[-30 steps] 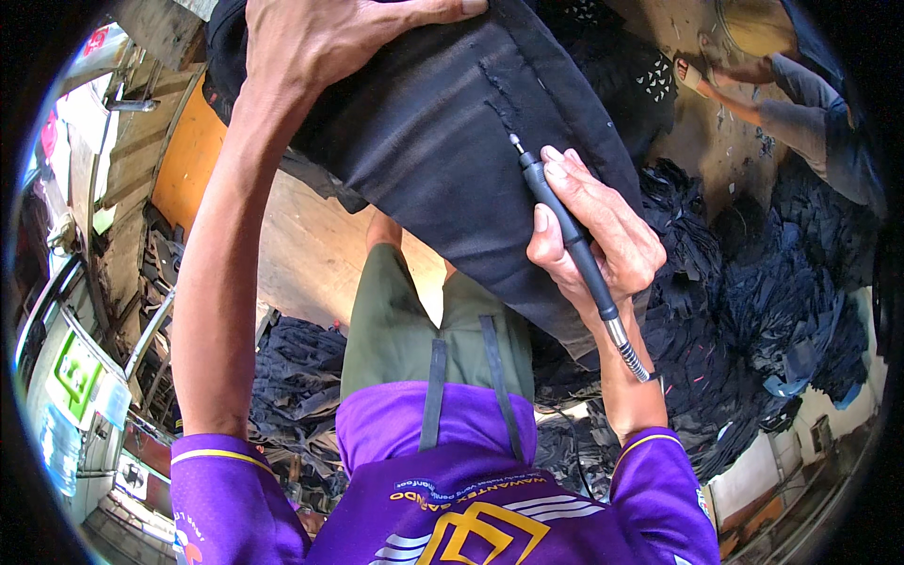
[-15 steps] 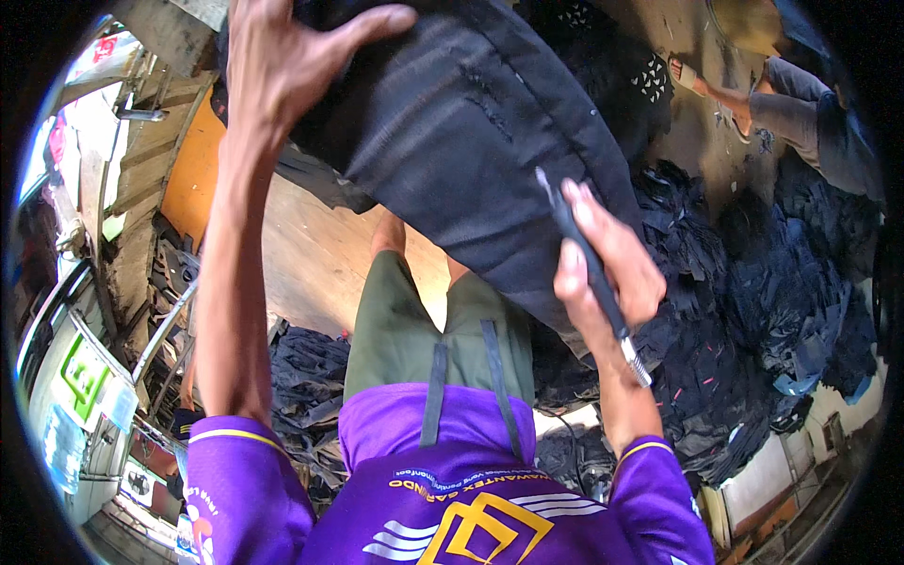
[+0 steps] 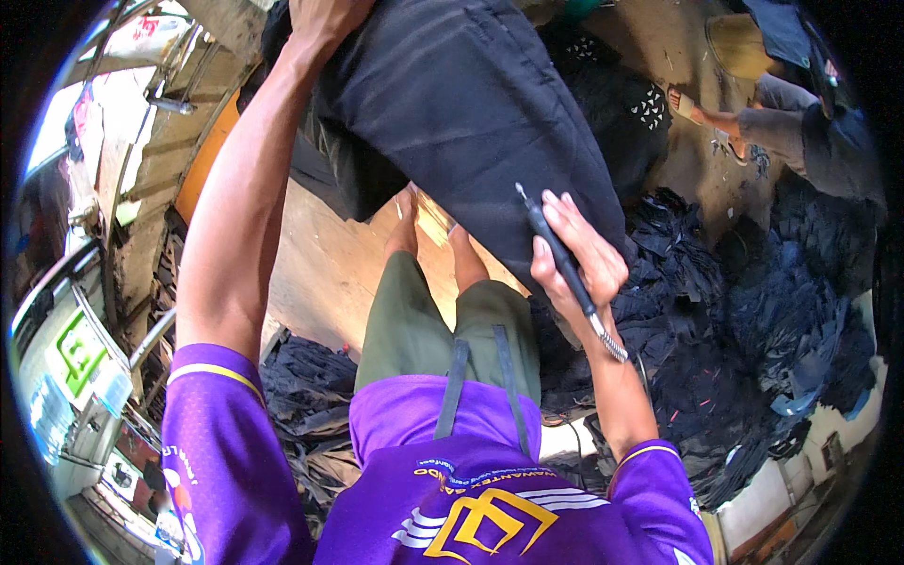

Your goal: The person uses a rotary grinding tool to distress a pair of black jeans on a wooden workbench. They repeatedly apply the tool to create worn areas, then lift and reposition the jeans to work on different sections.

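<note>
A large piece of black cloth (image 3: pixel 461 104) hangs in front of me, its lower left corner folded over. At the upper edge of the picture my left hand (image 3: pixel 330 14) is at the cloth's top; its fingers are cut off or hidden. My right hand (image 3: pixel 589 264) grips a black pen-shaped tool (image 3: pixel 565 259) with a thin metal tip and a coil spring at the rear end. That tip points up and to the left, over the cloth's lower right part. Whether it touches the cloth I cannot tell.
Heaps of black cloth scraps (image 3: pixel 753 311) lie on the right, more scraps (image 3: pixel 306 377) at lower left. A wooden board (image 3: pixel 330 273) lies under my feet. Another person's leg (image 3: pixel 782 127) shows at upper right. Left stand wooden planks (image 3: pixel 174 132) and a green-handled container (image 3: pixel 80 353).
My left hand has moved up and to the right, from spread above the cloth to the picture's upper edge. The right hand and its tool have shifted a little left. The cloth hangs differently.
</note>
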`<action>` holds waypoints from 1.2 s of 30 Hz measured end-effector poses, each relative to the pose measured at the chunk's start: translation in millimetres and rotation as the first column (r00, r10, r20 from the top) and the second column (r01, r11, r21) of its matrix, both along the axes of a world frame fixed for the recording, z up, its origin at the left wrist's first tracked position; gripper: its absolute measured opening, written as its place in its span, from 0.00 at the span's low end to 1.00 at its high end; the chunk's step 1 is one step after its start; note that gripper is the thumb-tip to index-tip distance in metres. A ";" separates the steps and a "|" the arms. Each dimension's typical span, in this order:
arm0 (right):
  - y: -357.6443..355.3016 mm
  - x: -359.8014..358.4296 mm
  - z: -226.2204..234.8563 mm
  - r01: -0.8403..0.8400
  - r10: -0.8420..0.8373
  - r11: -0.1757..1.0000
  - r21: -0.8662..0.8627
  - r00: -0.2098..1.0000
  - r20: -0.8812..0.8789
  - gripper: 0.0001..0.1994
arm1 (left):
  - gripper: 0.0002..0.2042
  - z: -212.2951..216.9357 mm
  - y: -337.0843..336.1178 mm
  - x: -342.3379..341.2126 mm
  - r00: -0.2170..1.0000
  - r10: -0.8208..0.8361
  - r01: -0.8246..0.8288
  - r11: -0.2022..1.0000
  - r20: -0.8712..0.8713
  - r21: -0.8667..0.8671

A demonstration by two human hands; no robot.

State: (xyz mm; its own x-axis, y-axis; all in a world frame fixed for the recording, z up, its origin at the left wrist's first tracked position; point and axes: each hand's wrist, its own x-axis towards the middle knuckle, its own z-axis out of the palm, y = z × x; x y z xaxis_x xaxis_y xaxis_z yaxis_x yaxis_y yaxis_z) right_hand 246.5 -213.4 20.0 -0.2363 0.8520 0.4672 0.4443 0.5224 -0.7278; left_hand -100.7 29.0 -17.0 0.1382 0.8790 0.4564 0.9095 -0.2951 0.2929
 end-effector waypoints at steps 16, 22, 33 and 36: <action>-28.4 4.3 -13.8 -0.127 0.139 0.988 -0.089 0.981 0.139 0.16 | 0.20 2.1 -7.0 8.1 0.998 0.048 -0.046 0.998 0.048 -0.040; -27.1 3.5 -9.9 -0.145 0.151 0.988 -0.058 0.981 0.122 0.18 | 0.20 7.0 -6.0 9.4 0.998 0.062 -0.060 0.997 0.030 -0.050; -27.4 6.3 -11.2 -0.176 0.183 0.982 -0.074 0.976 0.116 0.19 | 0.21 6.2 -7.5 12.1 0.997 0.056 -0.054 0.998 0.051 -0.045; -26.0 7.3 -13.1 -0.085 0.093 0.994 -0.066 0.987 0.130 0.19 | 0.21 4.0 -7.7 12.1 0.996 0.092 -0.092 0.996 -0.021 -0.016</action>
